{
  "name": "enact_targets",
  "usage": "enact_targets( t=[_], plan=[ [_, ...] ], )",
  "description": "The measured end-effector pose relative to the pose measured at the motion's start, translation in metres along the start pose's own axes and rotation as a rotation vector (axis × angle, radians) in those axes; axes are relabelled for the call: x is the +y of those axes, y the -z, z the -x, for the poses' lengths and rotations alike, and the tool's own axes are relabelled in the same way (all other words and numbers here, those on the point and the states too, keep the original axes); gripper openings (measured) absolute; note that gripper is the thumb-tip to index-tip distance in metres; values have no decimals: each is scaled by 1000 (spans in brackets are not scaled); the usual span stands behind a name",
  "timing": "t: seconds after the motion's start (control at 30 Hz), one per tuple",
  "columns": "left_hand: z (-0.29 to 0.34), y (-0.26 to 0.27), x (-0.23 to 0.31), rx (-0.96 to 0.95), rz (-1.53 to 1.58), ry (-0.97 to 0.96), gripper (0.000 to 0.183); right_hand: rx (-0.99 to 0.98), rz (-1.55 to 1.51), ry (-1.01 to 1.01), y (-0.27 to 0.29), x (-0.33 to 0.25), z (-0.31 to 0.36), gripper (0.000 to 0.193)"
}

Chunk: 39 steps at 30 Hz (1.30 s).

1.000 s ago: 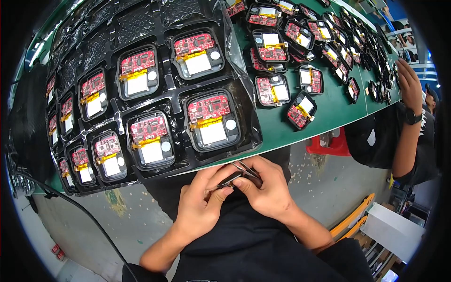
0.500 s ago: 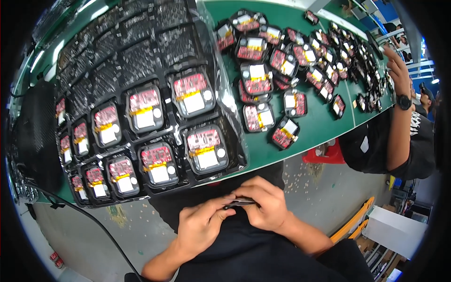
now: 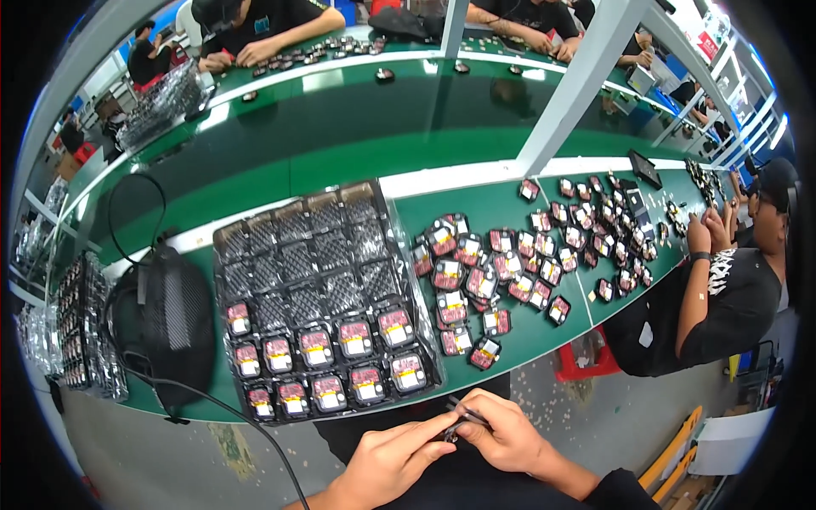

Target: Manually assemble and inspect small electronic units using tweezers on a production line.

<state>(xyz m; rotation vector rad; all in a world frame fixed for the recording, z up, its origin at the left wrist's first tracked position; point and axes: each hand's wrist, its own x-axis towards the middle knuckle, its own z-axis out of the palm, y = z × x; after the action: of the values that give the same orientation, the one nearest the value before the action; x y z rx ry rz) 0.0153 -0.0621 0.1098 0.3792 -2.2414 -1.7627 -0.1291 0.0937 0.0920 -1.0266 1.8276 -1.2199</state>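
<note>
Close together in front of my body, both hands work just off the near edge of the bench. My left hand (image 3: 393, 463) is closed, pinching a small dark unit (image 3: 450, 433) between thumb and fingers; much of it is hidden. Closed around a thin dark tool with two prongs, apparently tweezers (image 3: 470, 413), my right hand (image 3: 503, 432) meets the left at the unit. Beyond them lies a black plastic tray (image 3: 293, 302), its two near rows holding square black-cased circuit modules (image 3: 367, 384) with red boards, white labels and yellow tape. More loose modules (image 3: 485, 353) are heaped to its right.
A black backpack-like bag (image 3: 174, 319) sits left of the tray, and a black cable (image 3: 255, 425) runs past it. A grey post (image 3: 582, 89) rises behind the bench. At right sits a co-worker (image 3: 731, 289) near a red stool (image 3: 588, 357). A conveyor (image 3: 340, 127) lies beyond.
The view has lifted and shows the far side of the bench and more people. My hands stay together; the dark prongs in the right hand now stand out more clearly.
</note>
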Motion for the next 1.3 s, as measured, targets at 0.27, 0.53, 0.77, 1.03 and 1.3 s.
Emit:
enact_targets(
  t=[0.27,0.53,0.77,1.03,1.3],
  plan=[
    [-14,40,-9,-109,616,320,25,-157,-37,50,25,-46,-53,26],
    [-23,37,-22,-94,1263,220,54,85,82,325,17,-52,-86,26],
    [-28,26,-29,292,1234,59,58,316,317,452,4,-29,-82,29],
    [-22,18,-35,384,1058,16,60,436,677,769,1,-13,-73,35],
    [-21,17,-37,359,1033,24,60,390,716,745,1,-15,-70,37]
  ],
)
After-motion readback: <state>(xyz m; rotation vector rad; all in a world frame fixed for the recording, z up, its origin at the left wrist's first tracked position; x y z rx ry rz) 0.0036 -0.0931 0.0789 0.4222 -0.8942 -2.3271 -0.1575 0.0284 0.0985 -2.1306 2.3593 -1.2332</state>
